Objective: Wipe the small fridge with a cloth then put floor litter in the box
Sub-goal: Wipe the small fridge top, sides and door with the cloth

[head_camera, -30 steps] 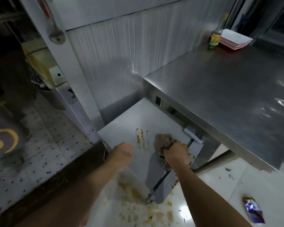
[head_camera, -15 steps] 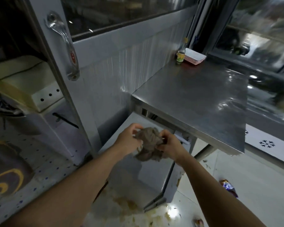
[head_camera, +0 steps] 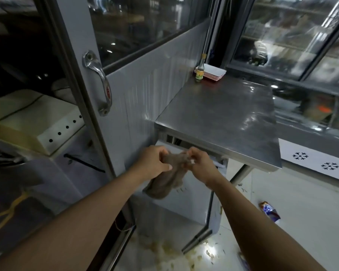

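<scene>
A brown cloth hangs between my two hands above the small grey fridge, which stands half under the steel table. My left hand pinches the cloth's upper left edge. My right hand grips its upper right edge. The cloth droops down and to the left, clear of the fridge top. A blue and orange wrapper lies on the white floor to the right of the fridge. Yellowish smeared spill and crumbs cover the floor in front of the fridge. No box is in view.
A steel table juts over the fridge, with a small bottle and stacked red-and-white trays at its far end. A grey door with a metal handle stands at left. A cream appliance sits behind it.
My right hand lifted the cloth off the fridge top, my left hand joined it, and both now spread the bunched cloth apart. The view has tilted up.
</scene>
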A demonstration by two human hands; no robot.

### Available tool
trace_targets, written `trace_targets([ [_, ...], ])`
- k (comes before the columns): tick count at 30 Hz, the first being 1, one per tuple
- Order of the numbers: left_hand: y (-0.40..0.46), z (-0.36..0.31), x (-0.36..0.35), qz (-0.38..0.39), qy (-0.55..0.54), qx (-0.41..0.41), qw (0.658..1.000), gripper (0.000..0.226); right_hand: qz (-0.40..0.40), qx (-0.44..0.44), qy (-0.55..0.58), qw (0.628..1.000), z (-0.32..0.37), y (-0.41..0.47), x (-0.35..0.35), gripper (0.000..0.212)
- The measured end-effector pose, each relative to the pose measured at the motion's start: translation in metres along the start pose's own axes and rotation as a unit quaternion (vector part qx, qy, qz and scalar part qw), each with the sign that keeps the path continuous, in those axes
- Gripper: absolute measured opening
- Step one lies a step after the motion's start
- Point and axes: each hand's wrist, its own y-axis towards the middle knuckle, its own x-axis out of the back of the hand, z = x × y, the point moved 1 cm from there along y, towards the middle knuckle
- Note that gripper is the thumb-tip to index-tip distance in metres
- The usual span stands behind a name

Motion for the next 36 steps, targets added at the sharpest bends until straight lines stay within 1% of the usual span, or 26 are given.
trace_targets([
  [2,0.005,0.006,0.004,0.014,0.095,-0.009,0.995,0.018,-0.021,-0.013,0.036,0.999,-0.002,0.006,0.009,0.021],
  [4,0.013,0.012,0.005,-0.002,0.142,-0.009,0.990,0.021,-0.029,-0.030,0.060,0.997,-0.006,0.013,0.018,0.020],
  [5,0.019,0.014,0.004,0.002,0.131,-0.003,0.991,0.026,-0.034,-0.031,0.061,0.997,-0.009,0.018,0.022,0.018],
  [6,0.026,0.016,0.003,0.014,0.085,0.013,0.996,0.028,-0.041,-0.031,0.054,0.997,-0.012,0.023,0.027,0.016],
  [8,0.040,0.016,-0.001,0.031,-0.040,0.068,0.996,0.023,-0.051,-0.036,0.034,0.997,-0.022,0.032,0.033,0.009],
  [9,0.047,0.017,-0.004,0.026,-0.079,0.095,0.992,0.019,-0.055,-0.039,0.013,0.998,-0.028,0.037,0.035,0.004],
  [11,0.059,0.023,-0.013,-0.006,-0.124,0.141,0.982,0.011,-0.066,-0.049,-0.028,0.996,-0.041,0.046,0.036,0.004],
  [13,0.069,0.030,-0.025,-0.055,-0.167,0.174,0.969,0.009,-0.084,-0.062,-0.030,0.994,-0.055,0.056,0.032,0.006],
  [15,0.081,0.038,-0.039,-0.084,-0.183,0.179,0.963,0.015,-0.096,-0.071,-0.006,0.993,-0.068,0.067,0.025,0.009],
  [17,0.095,0.044,-0.049,-0.112,-0.161,0.169,0.966,0.023,-0.114,-0.082,0.018,0.990,-0.079,0.081,0.020,0.010],
  [19,0.112,0.049,-0.054,-0.152,-0.164,0.153,0.963,0.028,-0.145,-0.083,0.039,0.985,-0.088,0.095,0.016,0.010],
  [21,0.124,0.056,-0.057,-0.179,-0.179,0.139,0.957,0.029,-0.175,-0.082,0.061,0.979,-0.098,0.106,0.014,0.008],
  [22,0.128,0.061,-0.060,-0.180,-0.179,0.134,0.958,0.028,-0.181,-0.084,0.066,0.978,-0.105,0.110,0.013,0.007],
  [25,0.124,0.085,-0.078,-0.128,-0.150,0.138,0.971,0.025,-0.161,-0.124,0.033,0.979,-0.134,0.110,0.001,0.005],
  [27,0.110,0.103,-0.096,-0.089,-0.101,0.159,0.978,0.025,-0.154,-0.159,-0.012,0.975,-0.156,0.100,-0.012,0.005],
  [28,0.103,0.111,-0.104,-0.072,-0.071,0.169,0.981,0.025,-0.151,-0.172,-0.037,0.973,-0.165,0.094,-0.018,0.009],
  [30,0.091,0.125,-0.116,-0.042,-0.021,0.177,0.983,0.027,-0.132,-0.198,-0.079,0.968,-0.177,0.081,-0.027,0.025],
  [32,0.086,0.134,-0.120,-0.024,0.006,0.172,0.985,0.026,-0.118,-0.215,-0.118,0.962,-0.180,0.071,-0.035,0.035],
  [33,0.085,0.137,-0.120,-0.015,0.018,0.165,0.986,0.025,-0.122,-0.201,-0.150,0.960,-0.179,0.066,-0.040,0.036],
  [34,0.085,0.140,-0.119,-0.005,0.035,0.154,0.987,0.023,-0.132,-0.162,-0.193,0.959,-0.175,0.061,-0.047,0.034],
  [36,0.085,0.146,-0.116,0.013,0.075,0.132,0.988,0.019,-0.127,-0.051,-0.280,0.950,-0.167,0.054,-0.065,0.026],
])
